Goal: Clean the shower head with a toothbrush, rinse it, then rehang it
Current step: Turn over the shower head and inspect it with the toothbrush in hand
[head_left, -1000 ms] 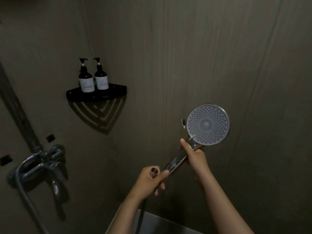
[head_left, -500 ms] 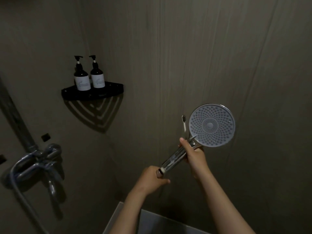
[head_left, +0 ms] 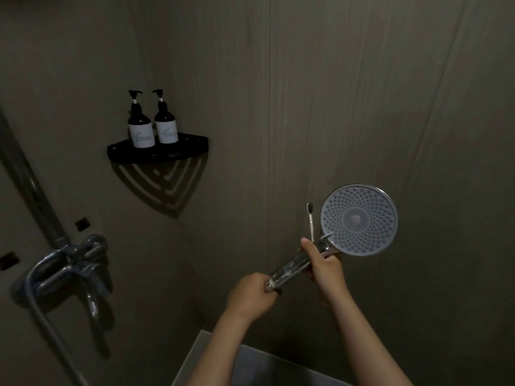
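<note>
both hands (head_left: 250, 295) (head_left: 326, 271), fingers (head_left: 306, 244) round shower head (head_left: 359, 220)

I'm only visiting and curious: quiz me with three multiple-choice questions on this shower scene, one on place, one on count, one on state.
1. Where do the pump bottles stand? A) black corner shelf B) floor C) sink
2. How many bottles? A) one B) two C) four
3. The shower head is: A) hung on the wall B) lying down C) held by hand
Answers: 1 A, both stand on the shelf. 2 B, two side by side. 3 C, left hand and right hand grip its handle.
</note>
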`<state>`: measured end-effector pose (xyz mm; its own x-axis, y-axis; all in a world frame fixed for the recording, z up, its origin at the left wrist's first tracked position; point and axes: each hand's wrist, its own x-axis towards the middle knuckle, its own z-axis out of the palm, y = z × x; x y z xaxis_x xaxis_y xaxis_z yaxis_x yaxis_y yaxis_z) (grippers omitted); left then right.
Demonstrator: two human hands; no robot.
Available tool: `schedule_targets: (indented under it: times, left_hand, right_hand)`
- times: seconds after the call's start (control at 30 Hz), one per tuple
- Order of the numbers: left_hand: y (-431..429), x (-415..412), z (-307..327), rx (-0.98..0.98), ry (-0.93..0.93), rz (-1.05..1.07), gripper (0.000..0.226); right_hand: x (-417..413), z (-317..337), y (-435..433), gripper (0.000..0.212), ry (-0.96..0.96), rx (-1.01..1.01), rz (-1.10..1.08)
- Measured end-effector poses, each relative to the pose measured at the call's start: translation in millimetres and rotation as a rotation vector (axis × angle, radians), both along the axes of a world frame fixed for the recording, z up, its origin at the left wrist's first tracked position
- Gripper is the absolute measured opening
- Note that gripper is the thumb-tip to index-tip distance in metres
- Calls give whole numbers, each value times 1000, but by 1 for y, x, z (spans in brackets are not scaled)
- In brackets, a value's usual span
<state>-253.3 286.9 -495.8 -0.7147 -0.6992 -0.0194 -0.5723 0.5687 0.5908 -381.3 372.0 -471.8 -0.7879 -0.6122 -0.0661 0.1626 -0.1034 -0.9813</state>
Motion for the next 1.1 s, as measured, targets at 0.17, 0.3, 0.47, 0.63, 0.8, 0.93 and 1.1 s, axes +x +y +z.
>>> schedule_targets:
  times: [0.17, 0.3, 0.47, 0.63, 0.8, 0.93, 1.1]
  left_hand:
    - [4, 6, 0, 274, 12, -118, 20]
    - [-1, 10, -1, 456, 106, -111, 18]
    - [-5, 18, -9, 534, 229, -143, 25]
    - [-1, 28, -17, 506, 406, -177, 16]
    - [9, 31, -26, 421, 489, -162, 15]
    - [16, 35, -30, 464, 516, -135, 27]
    - [25, 37, -29, 277, 525, -64, 30]
  right_hand:
    - [-2, -9, 2, 21, -25, 64, -46]
    - [-1, -7, 5, 23, -71, 71, -48]
    - [0, -7, 6, 24, -81, 73, -49]
    - [3, -5, 10, 20, -82, 63, -31]
    - [6, -16, 19, 23, -108, 81, -29]
    - [11, -23, 24, 23, -131, 78, -34]
    - [13, -28, 31, 20, -175, 51, -43]
